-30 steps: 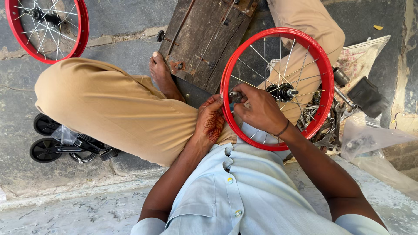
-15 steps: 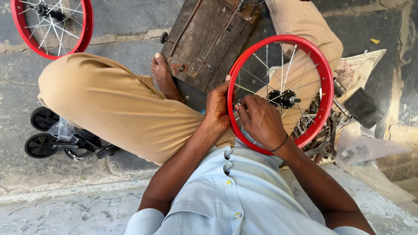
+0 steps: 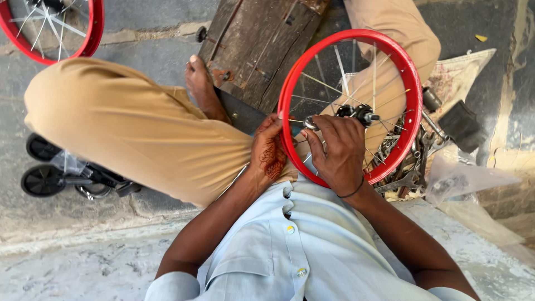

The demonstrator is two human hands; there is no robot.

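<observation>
Grey concrete floor (image 3: 67,267) lies under the seated person. Nearest, the left hand (image 3: 270,150) grips the red wheel rim (image 3: 412,95), which stands tilted on the lap; right hand (image 3: 337,153) fingers pinch a spoke (image 3: 320,83). Beyond sits a worn wooden board (image 3: 262,44).

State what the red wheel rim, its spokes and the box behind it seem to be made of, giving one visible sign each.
Red wheel rim: probably painted metal, glossy highlights. Spokes: bare metal wire, thin and silvery. Box: old unpainted wood, dark grain and cracks.
</observation>
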